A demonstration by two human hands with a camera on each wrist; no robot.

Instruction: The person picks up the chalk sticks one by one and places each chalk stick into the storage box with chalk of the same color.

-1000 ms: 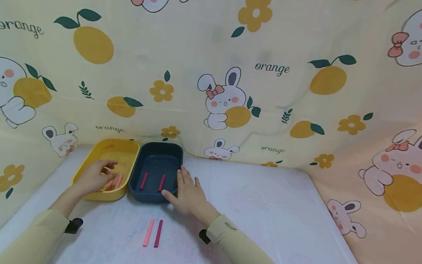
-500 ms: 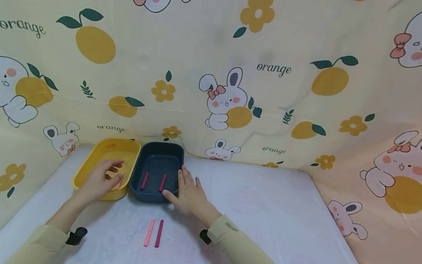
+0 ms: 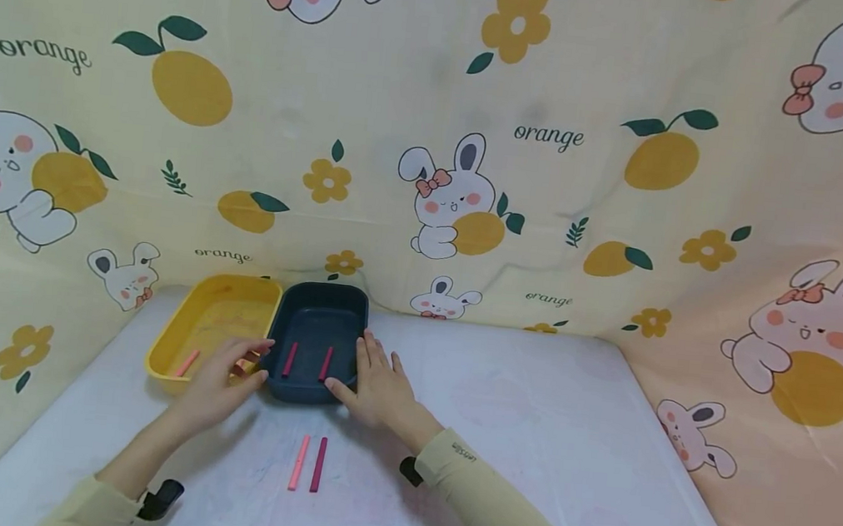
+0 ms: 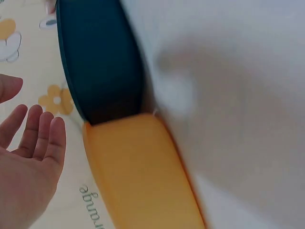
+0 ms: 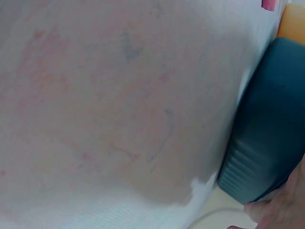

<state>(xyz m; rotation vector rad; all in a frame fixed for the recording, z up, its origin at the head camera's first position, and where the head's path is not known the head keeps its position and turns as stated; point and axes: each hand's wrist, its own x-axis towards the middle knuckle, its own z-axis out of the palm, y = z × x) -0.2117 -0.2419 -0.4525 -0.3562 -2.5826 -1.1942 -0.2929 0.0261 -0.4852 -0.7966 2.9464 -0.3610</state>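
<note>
My left hand [image 3: 219, 383] is above the near right corner of the yellow tray [image 3: 159, 340], its fingertips close to the left rim of the dark blue tray [image 3: 312, 391]. In the left wrist view its fingers are loosely bent, with a gap between them and the thumb and nothing held. A pink stick [image 3: 187, 362] lies inside the yellow tray; the hand partly hides another. Two dark red sticks, a left one [image 3: 290, 359] and a right one [image 3: 326, 364], lie in the blue tray. My right hand [image 3: 380, 389] rests against that tray's right side, fingers straight, thumb at its front rim.
On the white table [image 3: 511, 438], in front of the trays, a pink stick [image 3: 299, 463] and a dark red stick [image 3: 318, 464] lie side by side. A patterned cloth [image 3: 373, 125] hangs behind and along the sides. The two trays stand against each other.
My left hand has moved right and nearer across the yellow tray, toward the blue one, uncovering a pink stick at left. My right hand has stayed at the blue tray.
</note>
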